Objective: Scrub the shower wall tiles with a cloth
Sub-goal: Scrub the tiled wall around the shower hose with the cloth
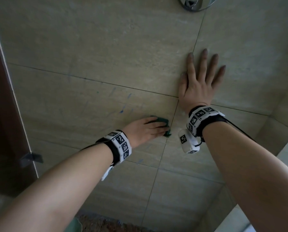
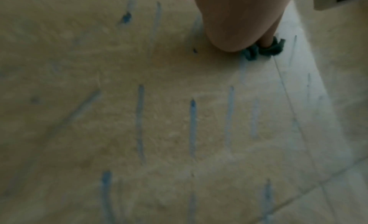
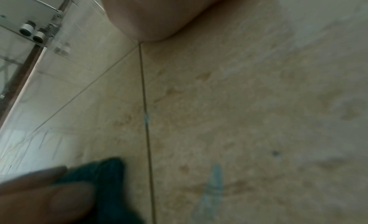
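left hand [image 1: 146,129] grip pressing bunched cloth [image 1: 161,120] on tile wall [image 1: 106,47], right hand [image 1: 198,81] grip flat, holding nothing; risk: smearing blue streaks [image 2: 140,122], bracing palm slipping on the tile.

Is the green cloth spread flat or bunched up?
Bunched: the cloth shows only as a crumpled wad poking out beneath the left hand on the wall tiles.

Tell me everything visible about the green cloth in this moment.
The cloth is a small dark teal-green rag, soft and bunched into folds. It lies against the beige wall tile beside a vertical grout line, mostly covered by the left hand, whose fingers lie over it. Only its crumpled edges show; blue streaks mark the tile nearby.
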